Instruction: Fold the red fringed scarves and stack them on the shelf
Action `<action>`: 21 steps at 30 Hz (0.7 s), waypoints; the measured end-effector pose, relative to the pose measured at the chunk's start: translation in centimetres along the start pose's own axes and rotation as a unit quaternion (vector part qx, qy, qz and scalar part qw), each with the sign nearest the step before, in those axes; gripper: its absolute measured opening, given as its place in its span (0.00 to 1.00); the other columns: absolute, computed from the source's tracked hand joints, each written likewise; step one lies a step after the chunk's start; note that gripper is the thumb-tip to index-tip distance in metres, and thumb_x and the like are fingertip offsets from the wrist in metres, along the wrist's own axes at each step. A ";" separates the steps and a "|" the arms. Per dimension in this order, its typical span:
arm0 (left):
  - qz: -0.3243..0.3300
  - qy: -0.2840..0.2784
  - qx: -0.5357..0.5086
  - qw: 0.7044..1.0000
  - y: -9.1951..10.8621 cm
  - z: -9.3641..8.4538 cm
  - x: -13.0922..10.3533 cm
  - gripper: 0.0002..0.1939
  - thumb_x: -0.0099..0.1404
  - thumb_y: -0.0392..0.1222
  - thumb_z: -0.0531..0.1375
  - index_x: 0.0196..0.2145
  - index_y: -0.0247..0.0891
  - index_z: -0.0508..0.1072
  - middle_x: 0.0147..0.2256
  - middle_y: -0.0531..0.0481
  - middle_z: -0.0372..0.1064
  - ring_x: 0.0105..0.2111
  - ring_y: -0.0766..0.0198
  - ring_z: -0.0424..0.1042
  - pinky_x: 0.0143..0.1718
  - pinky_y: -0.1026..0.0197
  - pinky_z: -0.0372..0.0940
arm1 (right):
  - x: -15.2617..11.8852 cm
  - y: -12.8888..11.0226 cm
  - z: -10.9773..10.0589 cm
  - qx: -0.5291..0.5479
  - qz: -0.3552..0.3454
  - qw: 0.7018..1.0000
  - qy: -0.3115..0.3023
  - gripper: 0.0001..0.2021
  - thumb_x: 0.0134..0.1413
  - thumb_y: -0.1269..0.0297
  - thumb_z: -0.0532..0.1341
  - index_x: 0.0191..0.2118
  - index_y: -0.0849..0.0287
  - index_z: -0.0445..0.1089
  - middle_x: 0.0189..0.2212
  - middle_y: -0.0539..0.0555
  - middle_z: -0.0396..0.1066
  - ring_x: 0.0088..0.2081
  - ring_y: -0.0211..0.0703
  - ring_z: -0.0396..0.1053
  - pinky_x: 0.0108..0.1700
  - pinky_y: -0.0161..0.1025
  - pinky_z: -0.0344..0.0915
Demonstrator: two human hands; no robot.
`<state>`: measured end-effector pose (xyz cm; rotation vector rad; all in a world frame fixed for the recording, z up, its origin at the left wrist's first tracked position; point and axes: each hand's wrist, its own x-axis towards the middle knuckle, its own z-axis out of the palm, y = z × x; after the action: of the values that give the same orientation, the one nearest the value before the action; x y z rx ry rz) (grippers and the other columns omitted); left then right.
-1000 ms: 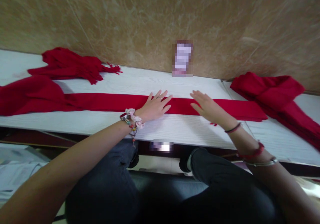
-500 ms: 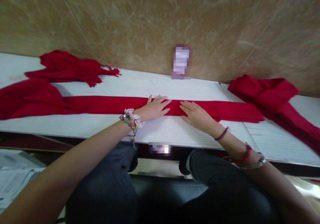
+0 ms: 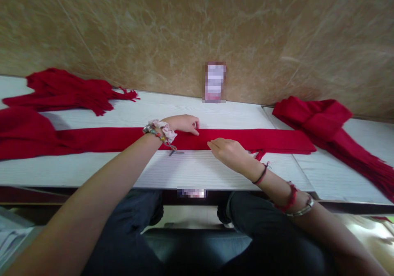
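Note:
A long red scarf [image 3: 123, 138] lies flattened in a narrow strip along the white table. My left hand [image 3: 184, 124] is at its far edge, with fingers bent over the edge and the thumb on the cloth. The far fingertips are hidden. To its right, my right hand [image 3: 229, 152] is at the near edge, its fingers pressed together on the cloth. A bit of red fringe [image 3: 260, 155] pokes out beside the right wrist. At the left, the scarf widens into a loose, bunched part.
A crumpled red fringed scarf [image 3: 70, 91] lies at the back left. Another folded red scarf [image 3: 317, 116] lies at the right, touching the strip's end. A blurred-out upright object [image 3: 214, 81] leans on the brown marbled wall [image 3: 172, 33]. The white table [image 3: 172, 169] has a seam at right.
My left hand has gone from lying flat on the scarf to bending at its far edge. My right hand has slid to the near edge, fingers drawn together. The view has shifted slightly.

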<state>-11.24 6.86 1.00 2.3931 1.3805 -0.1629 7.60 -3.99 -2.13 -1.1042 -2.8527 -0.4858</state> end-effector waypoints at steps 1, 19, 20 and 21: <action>-0.013 0.000 -0.009 1.000 -0.3 0.0 -0.1 0.17 0.51 0.46 0.62 0.38 0.37 0.74 0.30 0.52 0.72 0.30 0.65 0.67 0.29 0.67 0.56 | 0.2 -0.1 -0.1 0.000 -0.004 1.000 -0.005 0.11 0.60 0.76 0.51 0.43 0.67 0.69 0.38 0.61 0.73 0.38 0.42 0.69 0.38 0.37 0.63; -0.003 0.051 -0.036 0.998 1.1 1.0 0.0 0.17 0.56 0.45 0.58 0.41 0.34 0.75 0.38 0.47 0.75 0.35 0.63 0.70 0.35 0.66 0.58 | 1.4 -0.2 0.3 0.002 0.042 0.999 -0.002 0.10 0.60 0.76 0.52 0.42 0.65 0.70 0.38 0.59 0.71 0.39 0.44 0.66 0.38 0.39 0.60; 0.000 0.047 -0.046 0.998 1.0 1.0 0.1 0.17 0.56 0.44 0.57 0.40 0.34 0.75 0.37 0.47 0.75 0.35 0.63 0.70 0.35 0.67 0.58 | 1.3 -0.3 0.3 -0.008 0.041 0.999 0.006 0.10 0.60 0.75 0.52 0.41 0.65 0.70 0.36 0.59 0.70 0.38 0.44 0.65 0.37 0.39 0.60; 0.006 0.044 -0.061 0.997 0.7 0.9 0.3 0.16 0.55 0.43 0.57 0.39 0.33 0.75 0.37 0.47 0.75 0.35 0.63 0.70 0.35 0.67 0.59 | 1.3 -0.4 0.3 -0.018 0.036 0.999 0.012 0.10 0.60 0.75 0.52 0.39 0.65 0.71 0.35 0.59 0.70 0.37 0.45 0.65 0.36 0.40 0.59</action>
<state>-10.39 6.38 0.25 2.3315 1.3743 0.0298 6.42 -3.29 -2.32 -1.1950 -2.7829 -0.5439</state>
